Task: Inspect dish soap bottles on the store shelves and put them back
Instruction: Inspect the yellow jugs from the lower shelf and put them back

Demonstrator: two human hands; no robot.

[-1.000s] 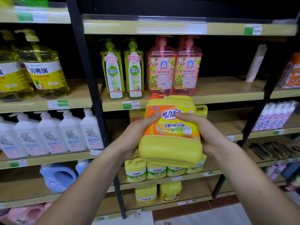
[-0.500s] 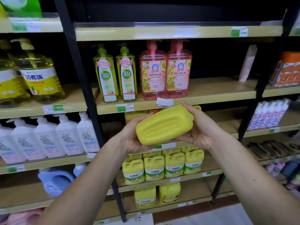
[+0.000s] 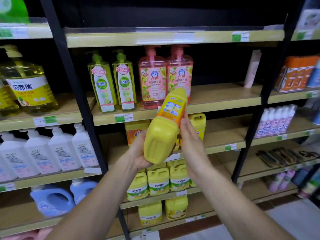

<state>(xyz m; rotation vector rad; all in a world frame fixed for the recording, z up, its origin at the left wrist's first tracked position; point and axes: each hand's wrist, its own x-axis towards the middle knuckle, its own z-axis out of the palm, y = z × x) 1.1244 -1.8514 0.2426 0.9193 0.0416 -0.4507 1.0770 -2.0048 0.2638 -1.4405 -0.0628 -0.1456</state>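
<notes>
Open shelf (image 3: 225, 96) right of the pink bottles (image 3: 166, 75), bare back to the white tube (image 3: 252, 68). Below, free board (image 3: 223, 134) right of the yellow jug (image 3: 197, 120); orange-labelled jug (image 3: 135, 132) blocking the left side. Held jug (image 3: 164, 132) in front, possibly hiding more there.

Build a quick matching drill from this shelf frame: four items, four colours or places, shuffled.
Items:
1. held jug
2. two slim pump bottles
3. two wide pump bottles
4. row of white pump bottles

Matches:
A. pink, on the shelf above the held jug
B. yellow, tilted, between both hands
C. left bay, one shelf below the big yellow bottles
D. green, left of the pink pair

Pairs: 1-B, 2-D, 3-A, 4-C
</notes>
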